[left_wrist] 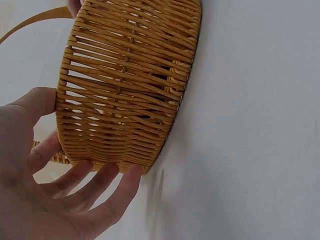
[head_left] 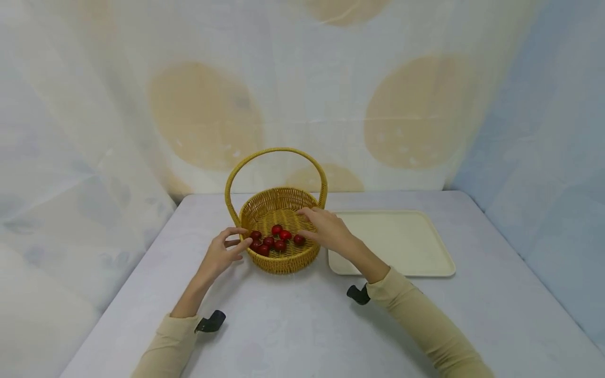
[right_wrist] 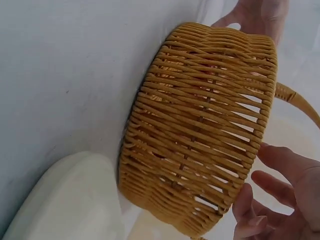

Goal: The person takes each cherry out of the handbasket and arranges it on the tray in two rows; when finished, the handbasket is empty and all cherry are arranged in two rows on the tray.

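Note:
A round yellow-brown wicker basket (head_left: 282, 266) with a tall arched handle (head_left: 276, 149) stands upright on the table. Several dark red cherries (head_left: 280, 245) lie loose inside, mostly toward its near left. At the left rim is my left hand (head_left: 221, 255), its thumb and spread fingers touching the wicker (left_wrist: 122, 95). My right hand (head_left: 332, 231) reaches over the right rim with loosely bent fingers, its thumb close to one cherry (head_left: 299, 240). Nothing shows between the right fingers. Both wrist views see the basket's outer wall (right_wrist: 200, 120), which hides the cherries.
Right of the basket lies a cream rectangular tray (head_left: 392, 244), partly behind my right forearm. A pale cloth (head_left: 293, 315) covers the table. Patterned curtains (head_left: 302, 94) hang behind and at both sides.

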{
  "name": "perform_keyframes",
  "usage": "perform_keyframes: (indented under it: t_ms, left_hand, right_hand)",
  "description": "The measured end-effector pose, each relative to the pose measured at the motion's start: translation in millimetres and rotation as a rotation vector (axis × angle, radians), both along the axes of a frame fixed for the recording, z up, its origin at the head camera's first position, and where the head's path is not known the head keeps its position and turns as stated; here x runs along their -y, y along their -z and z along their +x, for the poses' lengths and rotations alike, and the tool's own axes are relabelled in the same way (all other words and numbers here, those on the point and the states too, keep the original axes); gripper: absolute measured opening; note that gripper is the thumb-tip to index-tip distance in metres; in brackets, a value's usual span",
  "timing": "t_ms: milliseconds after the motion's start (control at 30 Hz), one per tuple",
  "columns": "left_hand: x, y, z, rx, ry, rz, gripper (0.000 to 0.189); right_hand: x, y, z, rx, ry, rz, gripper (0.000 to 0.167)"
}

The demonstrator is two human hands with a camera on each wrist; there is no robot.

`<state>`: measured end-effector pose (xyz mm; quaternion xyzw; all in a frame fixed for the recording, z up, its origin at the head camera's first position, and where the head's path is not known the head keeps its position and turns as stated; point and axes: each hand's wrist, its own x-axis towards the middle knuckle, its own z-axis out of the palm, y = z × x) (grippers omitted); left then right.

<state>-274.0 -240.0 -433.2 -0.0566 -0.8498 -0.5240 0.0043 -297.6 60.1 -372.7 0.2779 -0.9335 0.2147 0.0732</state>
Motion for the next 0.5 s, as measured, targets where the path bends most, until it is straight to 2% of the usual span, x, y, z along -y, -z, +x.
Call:
perform_keyframes:
  t_ms: [233, 500]
  left_hand:
    - [0.3, -1.4, -0.7, 0.029, 0.004, 0.018, 0.050]
    - [-0.2, 0.3, 1.7, 0.012, -0.003, 0.025, 0.055]
  right_hand:
    - [16.6, 4.9, -14.1, 0.037, -0.047, 0.028, 0.047]
    - [24.8, 10.4, -27.8, 0.090, -0.090, 0.073, 0.041]
